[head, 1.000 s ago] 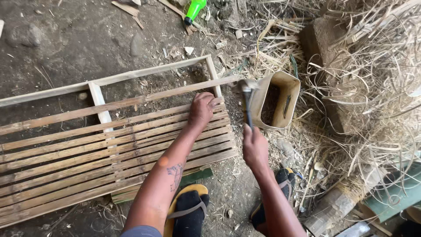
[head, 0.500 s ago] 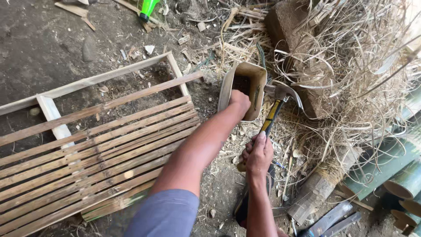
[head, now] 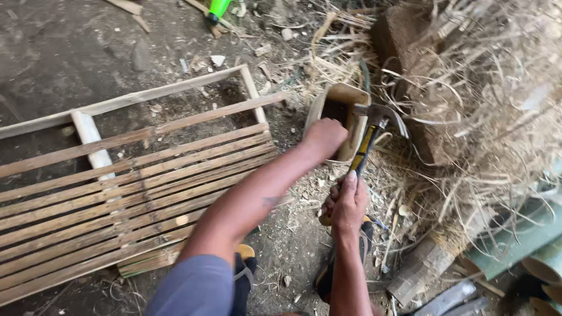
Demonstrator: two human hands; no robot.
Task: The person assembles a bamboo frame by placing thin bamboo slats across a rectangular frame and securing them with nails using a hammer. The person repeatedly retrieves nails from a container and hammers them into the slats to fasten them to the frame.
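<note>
My left hand (head: 323,138) is closed at the open mouth of a small tan box (head: 341,120) that lies on the ground, its fingers hidden by the knuckles. My right hand (head: 348,202) grips the yellow-and-black handle of a claw hammer (head: 373,126), whose steel head is raised beside the box. To the left lies a frame of bamboo slats (head: 134,193) nailed across two rails.
A heap of dry bamboo shavings and a block (head: 468,99) fills the right side. Green bamboo poles (head: 521,246) lie at lower right. A green object (head: 218,8) and wood scraps lie at the top. My sandalled feet (head: 345,263) stand on bare dirt.
The left hand left the slat frame and reached to the box. The right hand has kept the hammer raised beside it. The view swung right, then back a little.
</note>
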